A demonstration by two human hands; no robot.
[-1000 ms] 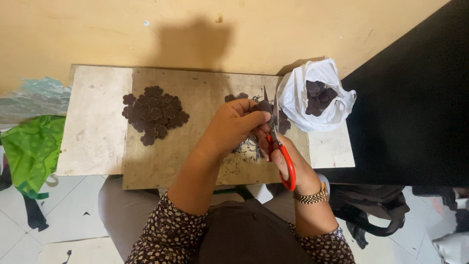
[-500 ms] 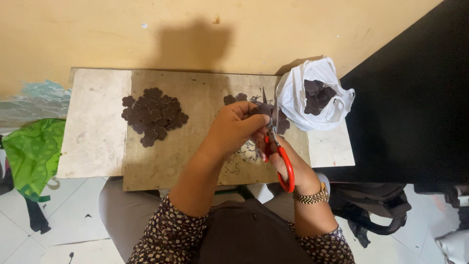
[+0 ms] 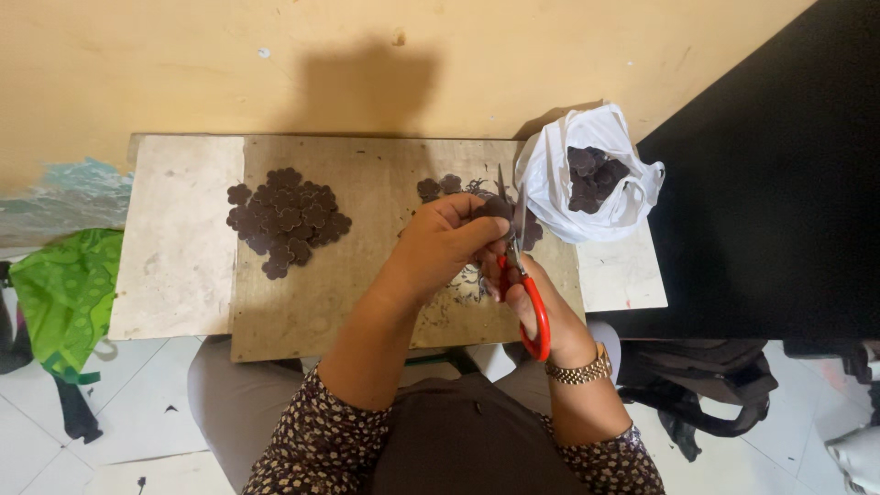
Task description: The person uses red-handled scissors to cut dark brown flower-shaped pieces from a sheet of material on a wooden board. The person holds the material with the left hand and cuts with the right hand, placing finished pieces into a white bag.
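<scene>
While a pile of cut flowers [image 3: 289,220] lies on the table [image 3: 183,275] and uncut pieces wait in the bag [image 3: 587,174], left hand [image 3: 445,243] pinches a brown piece [image 3: 495,209], right hand [image 3: 532,293] grips red scissors [image 3: 527,293]: judged partway through.

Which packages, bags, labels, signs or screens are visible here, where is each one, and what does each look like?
White plastic bag: on the right end of the board, beside the scissors; thin, crumpled, open at the top, with dark brown flower-shaped pieces inside.
Green bag: on the floor, left of the table; soft, bright green with a faint pattern.
Black bag: on the floor at the lower right, dark, with straps.
No labels, signs or screens show.
</scene>
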